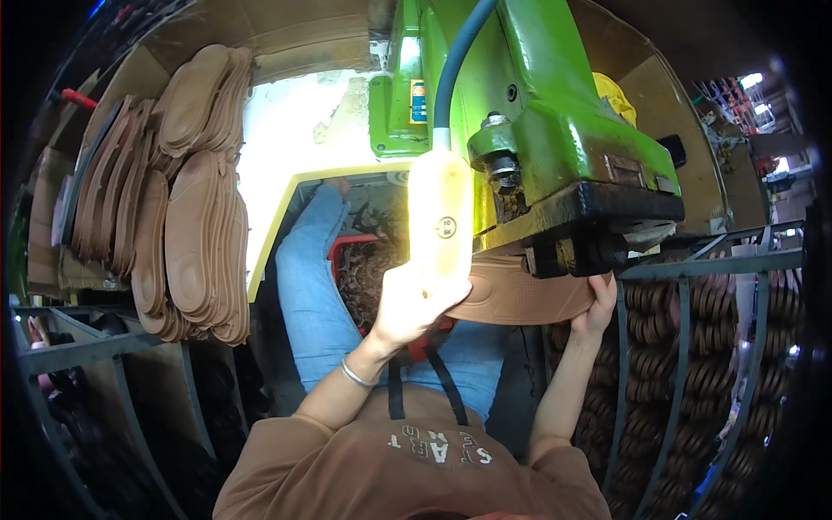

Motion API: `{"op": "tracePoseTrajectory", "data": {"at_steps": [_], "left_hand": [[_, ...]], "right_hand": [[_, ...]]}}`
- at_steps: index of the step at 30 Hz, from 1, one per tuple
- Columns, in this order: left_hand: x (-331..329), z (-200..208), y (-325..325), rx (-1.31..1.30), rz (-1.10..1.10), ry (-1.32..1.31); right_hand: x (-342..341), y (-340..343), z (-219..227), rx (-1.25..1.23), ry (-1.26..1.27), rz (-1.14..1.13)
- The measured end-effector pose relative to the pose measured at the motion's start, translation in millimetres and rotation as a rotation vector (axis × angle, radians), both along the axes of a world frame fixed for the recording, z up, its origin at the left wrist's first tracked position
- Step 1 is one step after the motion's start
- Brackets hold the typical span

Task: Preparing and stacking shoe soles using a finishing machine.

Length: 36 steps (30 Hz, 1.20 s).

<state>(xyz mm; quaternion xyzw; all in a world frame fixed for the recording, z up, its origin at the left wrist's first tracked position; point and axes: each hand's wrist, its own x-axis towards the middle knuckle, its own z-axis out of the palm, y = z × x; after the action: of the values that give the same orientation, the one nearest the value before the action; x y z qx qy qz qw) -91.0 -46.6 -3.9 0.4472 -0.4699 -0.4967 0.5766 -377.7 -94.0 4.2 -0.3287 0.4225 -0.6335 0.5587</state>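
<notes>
A brown shoe sole (530, 296) lies crosswise under the black working head (572, 247) of a green machine (563, 121). My left hand (416, 305) is closed on its left end, partly washed out by the glare of a bright lamp (442, 221). At the right end, my right hand (598, 305) grips the sole's edge, thumb and fingers wrapped round it. Part of the sole's far edge is hidden behind the machine head. Below it, between my knees, a red bin (342, 247) holds brown trimmings.
Stacks of brown soles (206, 243) lie at the left on a pale table (282, 113) with a yellow edge. Metal racks (685, 364) loaded with dark brown soles stand at the right. Another rack (130, 381) is at the left. Cardboard (295, 35) surrounds the table.
</notes>
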Motion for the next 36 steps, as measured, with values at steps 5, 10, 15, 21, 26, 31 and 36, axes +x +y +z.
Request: {"op": "tracePoseTrajectory", "data": {"at_steps": [5, 10, 15, 21, 26, 31, 36], "left_hand": [[30, 12, 3, 0.022, 0.006, 0.067], [64, 19, 13, 0.114, 0.077, 0.126], [102, 11, 30, 0.172, 0.16, 0.078], [104, 20, 28, 0.134, 0.12, -0.132], [69, 31, 5, 0.03, 0.03, -0.034], [90, 19, 10, 0.049, 0.162, -0.062], [129, 5, 36, 0.105, 0.27, 0.104]], "right_hand": [[21, -25, -14, -0.03, -0.115, 0.024], [50, -16, -35, -0.041, -0.089, 0.016], [95, 7, -29, -0.019, -0.24, 0.089], [85, 9, -33, -0.045, -0.149, 0.102], [68, 1, -25, -0.084, -0.167, -0.059], [97, 11, -17, -0.091, -0.076, -0.05], [132, 21, -21, -0.016, -0.053, 0.069]]}}
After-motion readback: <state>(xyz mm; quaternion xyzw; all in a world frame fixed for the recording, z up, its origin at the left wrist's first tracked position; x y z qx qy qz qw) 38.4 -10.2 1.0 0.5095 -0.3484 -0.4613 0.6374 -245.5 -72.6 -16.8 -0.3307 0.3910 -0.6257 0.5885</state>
